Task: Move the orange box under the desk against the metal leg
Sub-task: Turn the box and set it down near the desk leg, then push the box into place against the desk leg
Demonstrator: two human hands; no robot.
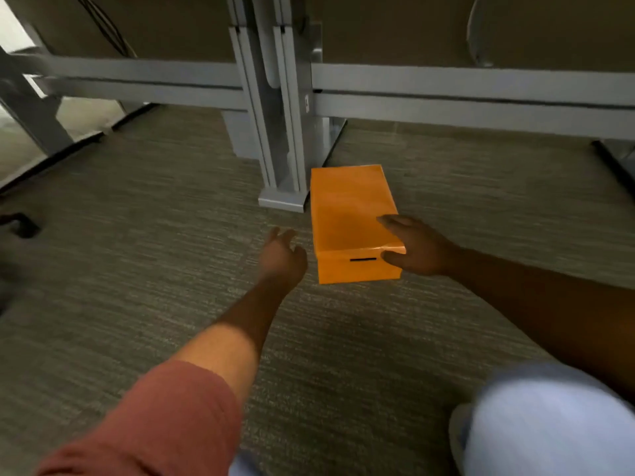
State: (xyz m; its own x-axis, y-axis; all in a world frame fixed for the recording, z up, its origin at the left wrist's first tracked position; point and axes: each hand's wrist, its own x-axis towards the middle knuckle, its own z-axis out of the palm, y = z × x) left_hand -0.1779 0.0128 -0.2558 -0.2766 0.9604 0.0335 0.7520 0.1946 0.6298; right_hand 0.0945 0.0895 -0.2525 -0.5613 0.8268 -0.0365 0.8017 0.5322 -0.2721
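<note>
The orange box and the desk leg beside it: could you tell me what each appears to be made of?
The orange box looks like smooth cardboard or coated paper: matte sheen, crisp folded edges, though the picture leaves it open. The desk leg looks like grey painted metal: flat, straight-edged sections and a square foot plate.

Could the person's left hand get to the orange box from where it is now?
Probably yes. The left hand hovers open just beside the orange box, with only bare carpet between them. The right hand already holds the near right corner, leaving the left side free.
</note>
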